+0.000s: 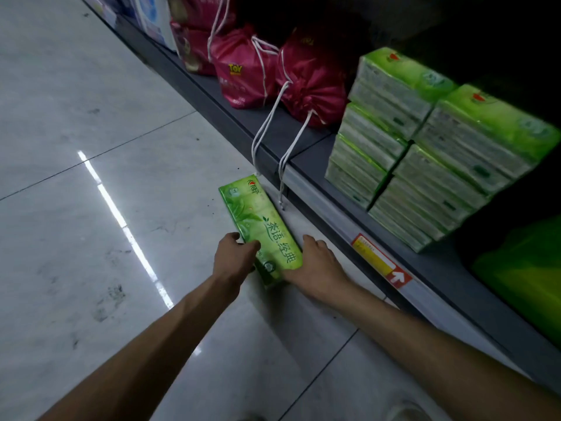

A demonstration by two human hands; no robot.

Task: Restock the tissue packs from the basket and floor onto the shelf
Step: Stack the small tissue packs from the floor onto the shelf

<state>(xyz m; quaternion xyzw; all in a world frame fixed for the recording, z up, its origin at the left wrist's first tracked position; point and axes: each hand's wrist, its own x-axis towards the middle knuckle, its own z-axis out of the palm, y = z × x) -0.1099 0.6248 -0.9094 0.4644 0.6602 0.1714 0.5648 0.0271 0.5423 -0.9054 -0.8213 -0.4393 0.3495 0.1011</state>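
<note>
Floor (91, 147): pale glossy tiles, left and near. Shelf (303, 153): dark grey, low, running near right to far left. Stacked tissue packs (425, 165): green, two columns on the shelf at right. Drawstring bags (273, 71): pink, on the shelf further left, white cords hanging over its edge. Tissue pack (261, 226): green, flat on the floor just beside the shelf. Left hand (233, 256) and right hand (315, 268): grasping its near end from either side.
</note>
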